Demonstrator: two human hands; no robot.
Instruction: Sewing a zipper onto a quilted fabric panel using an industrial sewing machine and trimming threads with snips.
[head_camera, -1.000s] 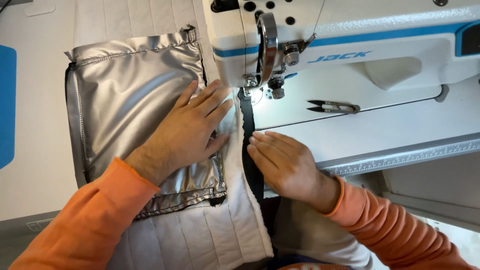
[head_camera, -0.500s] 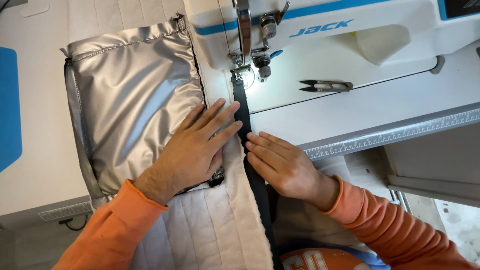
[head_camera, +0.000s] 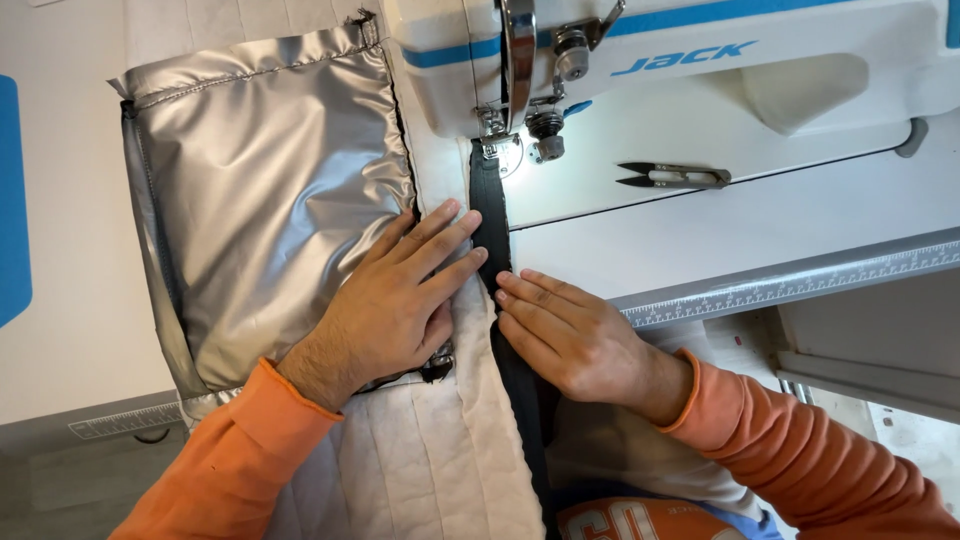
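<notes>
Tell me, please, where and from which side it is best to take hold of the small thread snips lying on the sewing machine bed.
Probably take the thread snips by the closed grey handle end, on the right. They lie flat, blades pointing left toward the needle, and the bed right of them is bare. The right hand is nearer; coming from the right keeps fingers off the points.

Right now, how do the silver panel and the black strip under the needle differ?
The silver panel is broad, shiny and wrinkled; the black strip is narrow, matte and straight. The left hand presses on the silver panel's edge, while the right hand fingers touch the black strip. Both lie flat on white quilted fabric.
</notes>
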